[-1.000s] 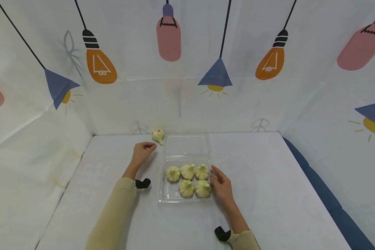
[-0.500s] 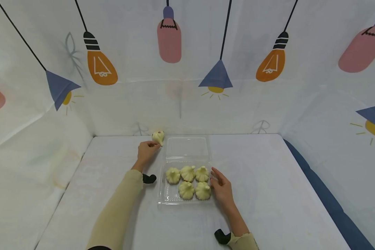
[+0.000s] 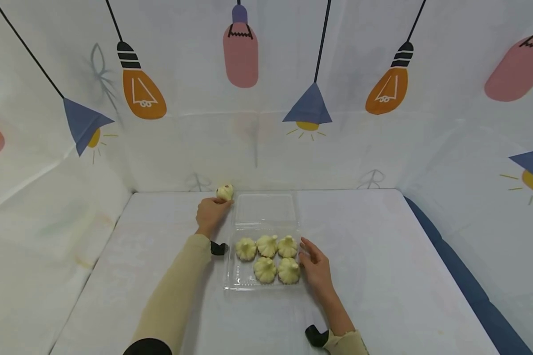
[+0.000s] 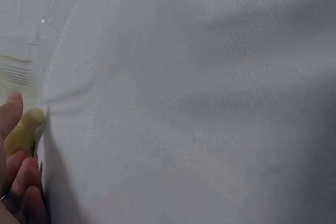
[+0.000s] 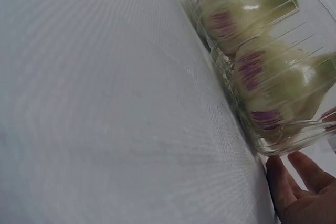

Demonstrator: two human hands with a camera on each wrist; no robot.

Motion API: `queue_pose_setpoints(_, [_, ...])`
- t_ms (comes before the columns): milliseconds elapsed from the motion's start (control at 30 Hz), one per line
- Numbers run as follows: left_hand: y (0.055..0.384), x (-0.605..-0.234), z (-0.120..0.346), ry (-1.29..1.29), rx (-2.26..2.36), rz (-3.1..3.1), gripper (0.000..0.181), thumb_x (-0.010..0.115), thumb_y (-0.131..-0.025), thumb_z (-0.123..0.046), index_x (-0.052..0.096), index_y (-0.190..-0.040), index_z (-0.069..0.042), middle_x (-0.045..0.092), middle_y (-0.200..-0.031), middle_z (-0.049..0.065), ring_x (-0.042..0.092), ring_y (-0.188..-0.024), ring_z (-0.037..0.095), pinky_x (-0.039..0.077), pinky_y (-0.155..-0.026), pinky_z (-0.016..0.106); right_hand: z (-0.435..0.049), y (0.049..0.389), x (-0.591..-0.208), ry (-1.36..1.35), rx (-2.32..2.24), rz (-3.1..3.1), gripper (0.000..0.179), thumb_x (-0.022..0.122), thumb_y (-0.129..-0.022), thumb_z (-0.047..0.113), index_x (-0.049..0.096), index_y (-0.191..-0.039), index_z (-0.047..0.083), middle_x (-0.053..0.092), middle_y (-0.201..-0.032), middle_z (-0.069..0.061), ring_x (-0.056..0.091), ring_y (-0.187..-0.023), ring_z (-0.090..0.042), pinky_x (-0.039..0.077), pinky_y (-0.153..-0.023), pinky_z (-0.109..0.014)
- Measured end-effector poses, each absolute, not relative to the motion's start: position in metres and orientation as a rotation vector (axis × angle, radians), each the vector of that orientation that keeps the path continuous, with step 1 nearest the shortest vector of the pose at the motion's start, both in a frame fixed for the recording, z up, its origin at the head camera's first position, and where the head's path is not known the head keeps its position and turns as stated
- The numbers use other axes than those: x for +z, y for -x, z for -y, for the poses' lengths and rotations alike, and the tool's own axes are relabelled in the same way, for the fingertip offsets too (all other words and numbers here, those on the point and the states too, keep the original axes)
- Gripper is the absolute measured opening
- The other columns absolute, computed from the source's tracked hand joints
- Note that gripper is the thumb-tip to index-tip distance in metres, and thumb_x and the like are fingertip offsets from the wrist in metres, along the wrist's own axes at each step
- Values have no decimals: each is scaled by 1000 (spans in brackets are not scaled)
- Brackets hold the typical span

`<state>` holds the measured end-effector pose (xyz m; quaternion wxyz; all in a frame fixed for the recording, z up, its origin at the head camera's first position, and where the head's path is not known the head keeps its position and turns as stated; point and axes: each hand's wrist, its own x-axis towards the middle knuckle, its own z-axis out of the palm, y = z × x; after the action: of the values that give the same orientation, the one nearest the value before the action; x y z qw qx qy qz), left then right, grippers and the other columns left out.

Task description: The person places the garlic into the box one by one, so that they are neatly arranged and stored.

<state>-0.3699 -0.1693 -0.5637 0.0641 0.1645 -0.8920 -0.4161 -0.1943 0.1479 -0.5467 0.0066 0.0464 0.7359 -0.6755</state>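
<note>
A pale garlic bulb sits at the table's far edge, left of a clear plastic clamshell box. My left hand pinches its stem, and in the left wrist view the neck of the bulb shows between thumb and curled fingers. Several garlic bulbs stand stems up in the box, two in the near row and three behind. My right hand rests at the box's right side with relaxed fingers. The right wrist view shows its fingertips right at the box wall, near purple-streaked bulbs.
The box's lid lies folded back toward the far edge. A bare spot shows in the near left of the box. White table spreads on both sides, with a lamp-printed cloth hanging behind and around.
My left hand has moved forward and right to the lone garlic bulb and taken hold of its stem. The right hand and the box have stayed in place.
</note>
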Motion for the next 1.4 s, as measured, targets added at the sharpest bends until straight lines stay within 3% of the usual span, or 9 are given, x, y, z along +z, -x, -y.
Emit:
queue_pose_setpoints(167, [368, -560, 165, -561, -1232, 2690, 42, 76, -76, -54, 77, -94, -16, 72, -92, 4, 66, -79, 28, 49, -66, 45, -145, 189, -532, -148, -2095, -2306, 45, 55, -97, 1, 48, -141, 2, 48, -140, -22, 38, -134, -33, 45, -82, -15])
queue_pose_setpoints(400, [372, -568, 170, -595, -1208, 2653, 33, 67, -82, -35, 75, -105, -14, 72, -96, 4, 65, -86, 27, 49, -72, 45, -149, 195, -555, -152, -2151, -2291, 44, 57, -97, 5, 51, -141, 8, 49, -140, -19, 43, -131, -30, 46, -82, -17])
queue_pose_setpoints(633, [367, -570, 174, -590, -1404, 2463, 29, 71, -85, -26, 75, -106, -7, 72, -95, 11, 65, -88, 27, 49, -79, 40, -150, 197, -565, -150, -2134, -2341, 43, 59, -97, 5, 53, -139, 10, 52, -138, -17, 48, -127, -30, 47, -81, -18])
queue_pose_setpoints(967, [360, -568, 180, -464, -1496, 2321, 27, 68, -90, -19, 72, -108, -1, 70, -87, 13, 60, -56, 11, 45, -54, 20, -151, 197, -560, -160, -2119, -2311, 44, 58, -97, 7, 51, -141, 10, 50, -139, -18, 49, -125, -31, 48, -82, -22])
queue_pose_setpoints(1133, [352, -566, 187, -368, -1597, 2201, 28, 67, -93, -20, 70, -111, 1, 68, -94, 15, 64, -61, 19, 45, -52, 16, -147, 190, -535, -148, -2091, -2318, 45, 56, -97, 2, 48, -141, 2, 49, -138, -24, 51, -121, -35, 50, -83, -31])
queue_pose_setpoints(1400, [337, -555, 193, -327, -1533, 2093, 30, 71, -90, -25, 72, -108, -1, 62, -85, 10, 52, -70, 16, 40, -61, 22, -152, 199, -564, -162, -2116, -2339, 43, 59, -98, 8, 53, -140, 14, 53, -137, -16, 58, -109, -27, 49, -78, -23])
